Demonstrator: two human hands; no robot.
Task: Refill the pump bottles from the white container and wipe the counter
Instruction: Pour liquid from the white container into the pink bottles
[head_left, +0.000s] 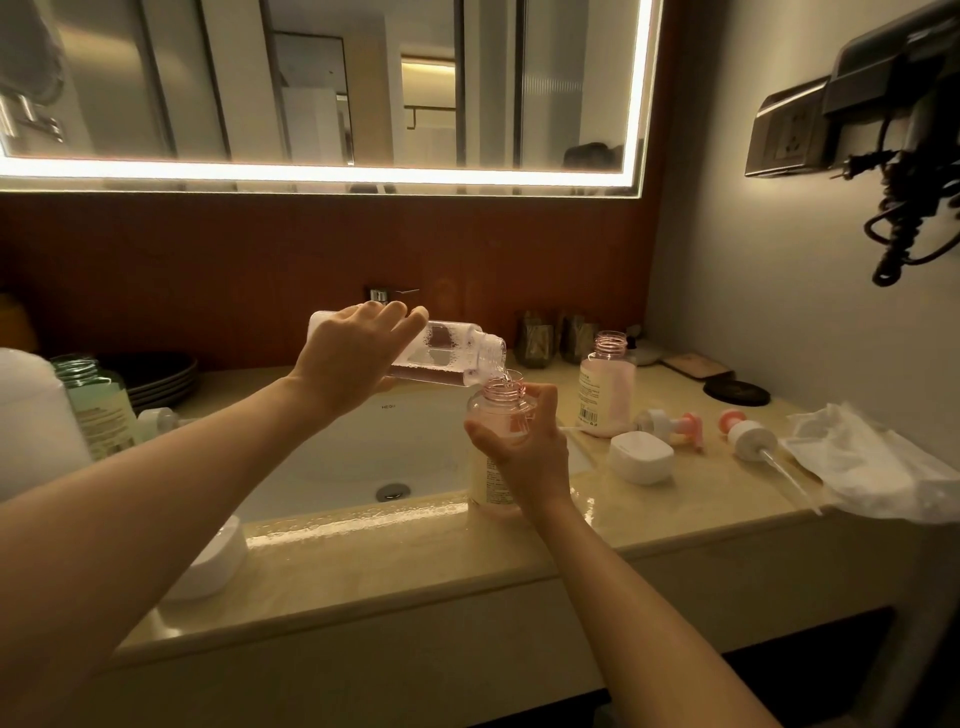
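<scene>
Left hand (353, 353) fingers curled round tilted clear container (452, 356), pouring; right hand (524, 449) fingers wrapped round pink bottle (498, 413).

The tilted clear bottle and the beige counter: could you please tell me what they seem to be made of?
The tilted clear bottle looks like transparent glossy plastic: liquid and bubbles show through its wall. The beige counter seems polished stone or a composite: bright reflections run along its front edge.

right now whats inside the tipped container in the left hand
Clear liquid lies along the lower side of the tipped container, with bubbles on its wall and a stream running into the pink bottle. The left hand covers its back half, so that part is hidden.
</scene>
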